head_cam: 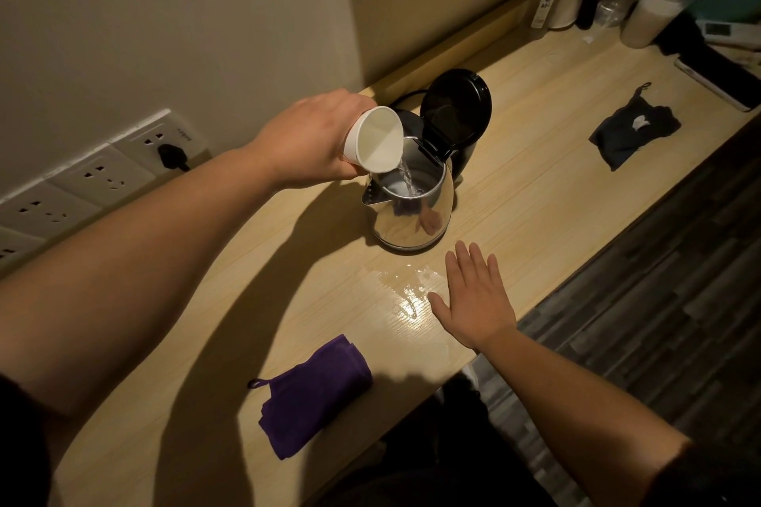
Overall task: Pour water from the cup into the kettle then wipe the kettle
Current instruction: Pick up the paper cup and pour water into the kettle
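A steel kettle (412, 218) stands on the wooden counter (535, 177) with its black lid (457, 107) flipped up. My left hand (313, 140) grips a white paper cup (376, 140) tipped over the kettle's mouth, and a thin stream of water runs from the cup's rim into the kettle. My right hand (473, 296) rests flat on the counter just in front of the kettle, fingers straight, holding nothing. A folded purple cloth (313, 395) lies near the counter's front edge, to the left of my right arm.
A small puddle of water (407, 292) shines on the counter beside my right thumb. A dark cloth (634, 132) lies to the right. Bottles and jars (650, 16) crowd the far right corner. Wall sockets (103, 169) with one plug sit at the left.
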Motion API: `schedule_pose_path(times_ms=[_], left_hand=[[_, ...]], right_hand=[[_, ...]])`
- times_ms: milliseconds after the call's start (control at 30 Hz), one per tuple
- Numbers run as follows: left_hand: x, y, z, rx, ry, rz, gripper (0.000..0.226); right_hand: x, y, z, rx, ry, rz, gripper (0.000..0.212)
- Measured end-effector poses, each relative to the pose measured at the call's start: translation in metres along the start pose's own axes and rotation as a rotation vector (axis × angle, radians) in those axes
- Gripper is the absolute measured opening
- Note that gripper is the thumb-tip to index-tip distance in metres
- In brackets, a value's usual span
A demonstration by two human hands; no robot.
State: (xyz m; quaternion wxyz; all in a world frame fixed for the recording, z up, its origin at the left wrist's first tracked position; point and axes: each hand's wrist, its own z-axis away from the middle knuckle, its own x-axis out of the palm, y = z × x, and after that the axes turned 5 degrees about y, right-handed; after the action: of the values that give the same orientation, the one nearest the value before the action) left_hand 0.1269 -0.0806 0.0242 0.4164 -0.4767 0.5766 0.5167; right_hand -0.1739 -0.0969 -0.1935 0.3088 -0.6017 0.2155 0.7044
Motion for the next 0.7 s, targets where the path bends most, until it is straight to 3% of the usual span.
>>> schedule_pose_path(times_ms=[700], left_hand=[[-0.0034, -0.0015, -0.0021, 0.043, 0.000, -0.047, 0.074]], right_hand=[[-0.0012, -0.0001, -0.0005, -0.004, -0.020, -0.004, 0.082]])
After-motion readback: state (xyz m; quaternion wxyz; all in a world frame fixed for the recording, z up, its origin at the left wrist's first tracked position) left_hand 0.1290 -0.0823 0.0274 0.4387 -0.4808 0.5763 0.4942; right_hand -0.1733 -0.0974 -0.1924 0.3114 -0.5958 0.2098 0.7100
